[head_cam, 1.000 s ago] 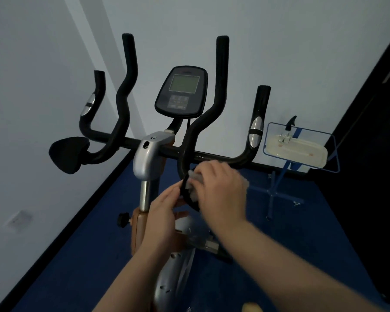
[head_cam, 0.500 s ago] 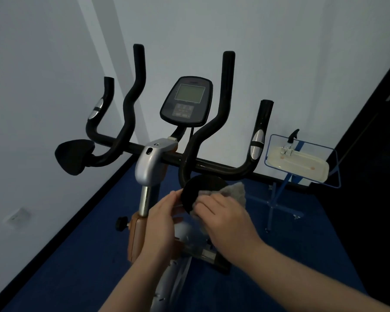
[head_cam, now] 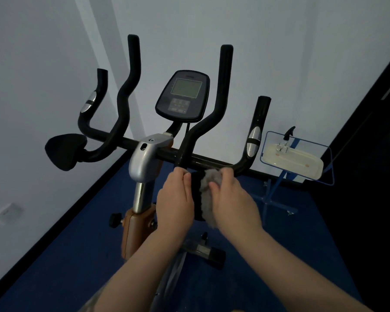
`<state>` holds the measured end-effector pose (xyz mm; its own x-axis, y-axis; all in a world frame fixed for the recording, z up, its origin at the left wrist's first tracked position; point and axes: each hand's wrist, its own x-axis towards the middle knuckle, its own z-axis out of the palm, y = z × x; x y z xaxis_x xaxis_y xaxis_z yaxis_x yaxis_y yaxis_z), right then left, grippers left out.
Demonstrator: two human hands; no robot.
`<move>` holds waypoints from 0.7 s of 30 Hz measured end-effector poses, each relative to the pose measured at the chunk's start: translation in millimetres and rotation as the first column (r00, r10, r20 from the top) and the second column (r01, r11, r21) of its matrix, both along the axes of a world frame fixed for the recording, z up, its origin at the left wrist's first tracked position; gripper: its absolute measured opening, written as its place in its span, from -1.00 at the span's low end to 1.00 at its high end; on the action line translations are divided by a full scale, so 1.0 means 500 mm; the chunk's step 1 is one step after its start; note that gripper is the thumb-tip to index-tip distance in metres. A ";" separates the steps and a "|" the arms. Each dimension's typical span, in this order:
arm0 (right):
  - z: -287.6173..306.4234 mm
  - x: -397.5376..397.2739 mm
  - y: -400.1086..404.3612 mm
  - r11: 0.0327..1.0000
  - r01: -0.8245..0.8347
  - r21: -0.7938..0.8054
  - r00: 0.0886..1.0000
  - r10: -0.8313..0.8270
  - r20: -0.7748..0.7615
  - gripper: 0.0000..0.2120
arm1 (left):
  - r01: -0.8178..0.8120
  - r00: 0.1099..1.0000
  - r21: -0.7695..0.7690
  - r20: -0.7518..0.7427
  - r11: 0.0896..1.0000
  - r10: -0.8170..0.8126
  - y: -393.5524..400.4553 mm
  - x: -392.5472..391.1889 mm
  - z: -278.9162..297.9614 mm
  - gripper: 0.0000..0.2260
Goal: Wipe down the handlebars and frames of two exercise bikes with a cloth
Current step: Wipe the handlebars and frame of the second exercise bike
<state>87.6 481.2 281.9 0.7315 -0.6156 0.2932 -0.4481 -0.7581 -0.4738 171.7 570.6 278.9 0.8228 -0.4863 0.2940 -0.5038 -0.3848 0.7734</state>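
rubbing a grey cloth (head_cam: 208,194) held in my right hand (head_cam: 232,199) over the black pad (head_cam: 196,194) my left hand (head_cam: 175,199) grips; a loose hold could let the cloth drop.

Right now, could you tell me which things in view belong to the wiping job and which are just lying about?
In use:
grey cloth in the right hand
black elbow pad, steadied by the left hand
handlebars
silver frame post

Just about:
blue stand with white tray
spray bottle
wall socket
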 end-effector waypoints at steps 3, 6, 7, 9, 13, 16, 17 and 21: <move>0.018 0.021 -0.021 1.000 -0.022 0.016 0.987 0.024 -0.156 -0.79 | -0.003 0.998 0.019 0.055 1.000 0.002 -0.002 0.002 0.004 -0.74; 0.043 0.046 -0.021 0.999 0.024 0.048 0.988 -0.017 -0.153 -0.74 | -0.001 0.997 0.020 0.073 1.000 0.000 -0.001 0.000 -0.001 -0.74; 0.039 0.037 -0.009 0.997 0.062 0.046 0.994 -0.057 -0.097 -0.75 | 0.000 0.997 0.016 0.078 1.000 -0.002 0.000 -0.001 -0.002 -0.75; 0.023 -0.005 0.029 0.995 0.089 0.054 0.995 -0.087 -0.041 -0.78 | 0.018 0.995 0.023 0.093 1.000 -0.020 0.001 0.002 -0.001 -0.75; 0.032 -0.066 0.024 0.999 0.029 0.032 0.989 -0.024 -0.144 -0.76 | 0.048 0.981 0.046 0.188 0.998 -0.056 0.005 0.018 -0.007 -0.78; 0.088 -0.073 -0.049 0.999 0.024 -0.047 0.999 -0.022 0.041 -0.79 | -0.004 0.984 0.012 0.179 1.000 0.002 -0.001 0.017 -0.010 -0.81; 0.109 -0.068 -0.078 0.996 0.033 -0.082 0.988 -0.020 0.154 -0.79 | -0.027 0.986 -0.001 0.166 1.000 0.026 -0.004 0.011 -0.011 -0.84; 0.129 -0.008 -0.167 0.921 -0.270 -0.281 0.962 0.267 -0.051 -0.79 | -0.147 0.976 -0.050 0.153 0.988 0.153 -0.016 -0.002 -0.015 -0.91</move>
